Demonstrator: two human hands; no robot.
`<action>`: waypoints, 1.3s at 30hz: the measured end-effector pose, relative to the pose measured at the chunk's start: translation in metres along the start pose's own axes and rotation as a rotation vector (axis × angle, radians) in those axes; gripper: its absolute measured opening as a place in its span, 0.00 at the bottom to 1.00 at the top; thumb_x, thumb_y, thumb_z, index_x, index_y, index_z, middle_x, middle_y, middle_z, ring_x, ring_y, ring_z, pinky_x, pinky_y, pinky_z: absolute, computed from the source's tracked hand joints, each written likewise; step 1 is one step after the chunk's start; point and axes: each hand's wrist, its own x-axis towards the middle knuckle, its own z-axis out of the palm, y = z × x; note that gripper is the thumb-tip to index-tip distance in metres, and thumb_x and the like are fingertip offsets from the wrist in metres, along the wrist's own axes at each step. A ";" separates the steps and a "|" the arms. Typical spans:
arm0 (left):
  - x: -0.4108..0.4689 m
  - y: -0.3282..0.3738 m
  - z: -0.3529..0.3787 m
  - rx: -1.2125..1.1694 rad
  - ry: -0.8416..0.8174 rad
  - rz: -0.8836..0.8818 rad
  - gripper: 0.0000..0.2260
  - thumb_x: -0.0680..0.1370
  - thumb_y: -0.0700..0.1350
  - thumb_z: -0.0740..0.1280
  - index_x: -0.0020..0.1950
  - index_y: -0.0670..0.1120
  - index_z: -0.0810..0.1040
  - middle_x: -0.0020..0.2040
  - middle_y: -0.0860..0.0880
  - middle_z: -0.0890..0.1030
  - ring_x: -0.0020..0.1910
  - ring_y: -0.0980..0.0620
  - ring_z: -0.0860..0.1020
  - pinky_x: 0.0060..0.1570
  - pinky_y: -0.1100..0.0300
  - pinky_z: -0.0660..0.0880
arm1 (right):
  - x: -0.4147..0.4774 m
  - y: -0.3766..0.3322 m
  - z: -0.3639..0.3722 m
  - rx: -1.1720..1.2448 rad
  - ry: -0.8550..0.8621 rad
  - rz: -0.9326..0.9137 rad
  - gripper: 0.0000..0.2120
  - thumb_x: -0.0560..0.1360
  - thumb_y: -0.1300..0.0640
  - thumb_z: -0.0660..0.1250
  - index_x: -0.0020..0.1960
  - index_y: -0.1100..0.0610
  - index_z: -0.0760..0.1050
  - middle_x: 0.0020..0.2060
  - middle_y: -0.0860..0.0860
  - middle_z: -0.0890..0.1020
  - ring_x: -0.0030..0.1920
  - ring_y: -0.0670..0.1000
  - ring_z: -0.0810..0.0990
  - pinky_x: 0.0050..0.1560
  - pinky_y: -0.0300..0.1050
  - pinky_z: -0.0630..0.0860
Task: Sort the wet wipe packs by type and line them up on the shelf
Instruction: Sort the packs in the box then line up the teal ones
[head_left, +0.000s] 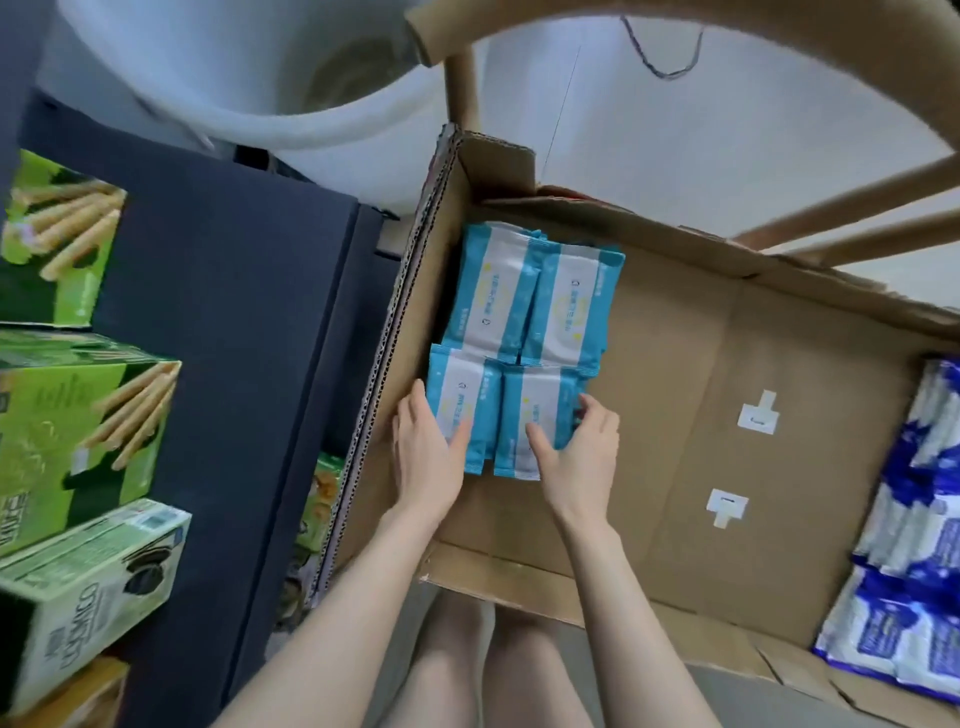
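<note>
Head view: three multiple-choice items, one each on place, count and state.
1. Where in the cardboard box do the light blue packs lie?
A. left side
B. middle
C. right side
2. How many stacks of them show?
A. two
B. four
C. six
3. The right hand is:
A. idle
B. gripping a near stack
C. outside the box
Key: A, they sit against the left wall; B, two far, two near; B, thumb on top, fingers round its side.
</note>
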 end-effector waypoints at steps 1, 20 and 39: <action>0.003 -0.001 0.005 0.000 0.030 0.004 0.30 0.78 0.46 0.66 0.75 0.41 0.57 0.69 0.42 0.66 0.68 0.44 0.65 0.67 0.51 0.63 | 0.005 0.003 0.003 0.005 0.006 0.007 0.29 0.72 0.55 0.72 0.68 0.62 0.64 0.62 0.57 0.69 0.61 0.56 0.68 0.55 0.37 0.62; -0.062 0.013 -0.045 -0.278 0.065 0.059 0.07 0.79 0.44 0.64 0.45 0.41 0.73 0.42 0.45 0.79 0.39 0.47 0.76 0.36 0.63 0.72 | -0.042 -0.008 -0.057 0.436 -0.164 -0.002 0.15 0.75 0.53 0.67 0.40 0.65 0.73 0.35 0.52 0.76 0.35 0.49 0.69 0.37 0.45 0.65; -0.370 -0.023 -0.129 -1.169 0.493 0.007 0.05 0.76 0.38 0.68 0.48 0.47 0.77 0.43 0.50 0.84 0.44 0.54 0.82 0.42 0.58 0.80 | -0.268 -0.039 -0.184 0.611 -0.525 -0.392 0.06 0.76 0.63 0.66 0.49 0.60 0.70 0.40 0.54 0.82 0.40 0.49 0.80 0.40 0.42 0.79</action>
